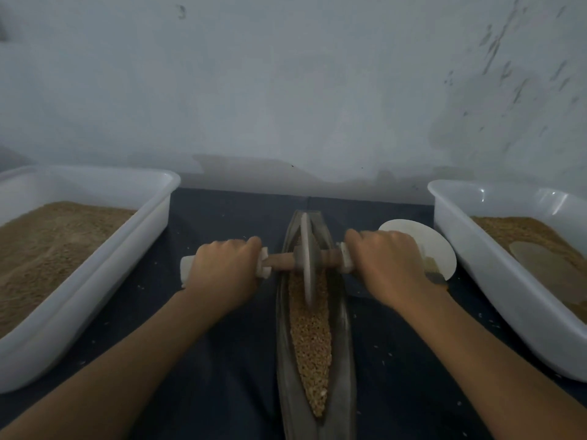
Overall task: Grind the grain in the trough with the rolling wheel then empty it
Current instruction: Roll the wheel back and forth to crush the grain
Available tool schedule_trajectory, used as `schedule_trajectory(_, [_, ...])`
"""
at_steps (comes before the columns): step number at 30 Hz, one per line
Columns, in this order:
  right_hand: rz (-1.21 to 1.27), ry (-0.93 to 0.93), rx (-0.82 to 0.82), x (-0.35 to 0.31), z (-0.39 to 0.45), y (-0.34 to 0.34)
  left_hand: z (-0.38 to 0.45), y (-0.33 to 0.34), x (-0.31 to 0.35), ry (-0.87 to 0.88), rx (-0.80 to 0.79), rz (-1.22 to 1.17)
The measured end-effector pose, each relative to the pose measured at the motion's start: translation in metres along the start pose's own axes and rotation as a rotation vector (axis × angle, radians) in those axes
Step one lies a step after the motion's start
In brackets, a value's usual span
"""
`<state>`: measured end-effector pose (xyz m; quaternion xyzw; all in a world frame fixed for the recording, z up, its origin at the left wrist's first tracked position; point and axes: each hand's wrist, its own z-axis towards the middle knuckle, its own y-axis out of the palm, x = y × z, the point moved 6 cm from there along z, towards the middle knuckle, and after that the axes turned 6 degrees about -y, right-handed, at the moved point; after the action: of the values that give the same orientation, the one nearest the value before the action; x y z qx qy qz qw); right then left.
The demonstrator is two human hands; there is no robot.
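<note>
Head view — both hands (222, 268) (389, 265) gripping wheel (306, 258) axle — grain-filled trough (286, 360)

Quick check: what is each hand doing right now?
Left hand: grips the wheel's left handle.
Right hand: grips the wheel's right handle.

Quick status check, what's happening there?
Left hand and right hand grip the wheel handles. Grain fills trough. Path clear.

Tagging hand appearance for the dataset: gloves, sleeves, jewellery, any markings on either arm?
Both arms are bare from the frame edge to the fingers. The left hand and right hand show no gloves, sleeves, rings, watch or wristband, and no visible markings. The picture is dim and slightly blurred, so small details could be missed.
</note>
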<state>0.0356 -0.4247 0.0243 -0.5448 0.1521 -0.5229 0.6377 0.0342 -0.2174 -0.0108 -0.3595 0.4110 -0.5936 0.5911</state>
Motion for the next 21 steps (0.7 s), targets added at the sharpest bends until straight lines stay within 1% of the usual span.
schedule_trajectory(2, [0.082,-0.019,-0.049,-0.007,-0.025,-0.002,-0.02,-0.012,0.001,0.017,-0.047,-0.021])
schedule_trajectory(4, [0.146,-0.026,-0.071,-0.012,-0.051,-0.008,-0.044,-0.028,0.005,0.085,-0.088,-0.012])
schedule_trajectory(6, [0.178,-0.021,-0.066,-0.015,-0.07,-0.017,-0.066,-0.051,0.015,0.229,0.017,-0.015])
schedule_trajectory(8, [0.217,-0.034,-0.031,-0.017,-0.079,-0.021,-0.078,-0.066,0.019,0.301,0.122,-0.027])
schedule_trajectory(9, [0.222,-0.036,-0.03,-0.017,-0.08,-0.018,-0.077,-0.065,0.018,0.297,0.123,-0.024])
schedule_trajectory(11, [0.213,-0.031,-0.065,-0.014,-0.072,-0.01,-0.063,-0.054,0.017,0.256,0.031,-0.001])
schedule_trajectory(12, [0.179,-0.034,-0.081,-0.012,-0.065,-0.002,-0.051,-0.045,0.016,0.218,0.004,0.043])
schedule_trajectory(14, [0.105,-0.005,-0.089,-0.003,-0.043,0.014,-0.024,-0.028,0.009,0.087,-0.01,0.081])
schedule_trajectory(16, [0.123,0.041,-0.051,0.006,-0.017,0.021,0.002,-0.016,0.007,0.023,-0.02,0.064])
schedule_trajectory(19, [0.145,0.112,-0.049,0.016,0.007,0.027,0.025,-0.013,0.01,0.029,0.005,0.105])
schedule_trajectory(21, [0.197,0.131,-0.077,0.017,0.001,0.028,0.022,-0.02,0.015,0.054,0.025,0.122])
